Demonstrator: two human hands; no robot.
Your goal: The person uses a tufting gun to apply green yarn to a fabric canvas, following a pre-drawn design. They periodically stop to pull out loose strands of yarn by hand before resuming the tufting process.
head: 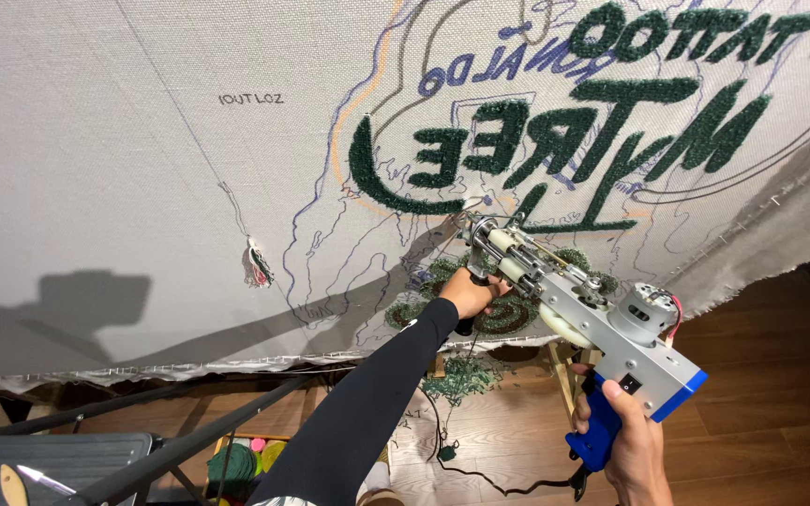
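Note:
A large off-white tufting cloth [142, 169] stretched on a wooden frame fills the view, with drawn outlines and dark green tufted shapes [536, 141] in its upper right. I hold a tufting gun [578, 309] with a metal body and motor, its needle tip against the cloth near small green tufted patches [508, 314]. My left hand [469, 292], in a black sleeve, grips the gun's front handle. My right hand [632, 448] grips the blue rear handle [600, 433] at the lower right.
A small loose tuft of yarn [258, 265] hangs on the cloth at centre left. Below the frame are wood floor, green yarn scraps [461, 375], a black cable [480, 473], yarn cones [236, 462] in a box, and a dark metal bar [208, 431].

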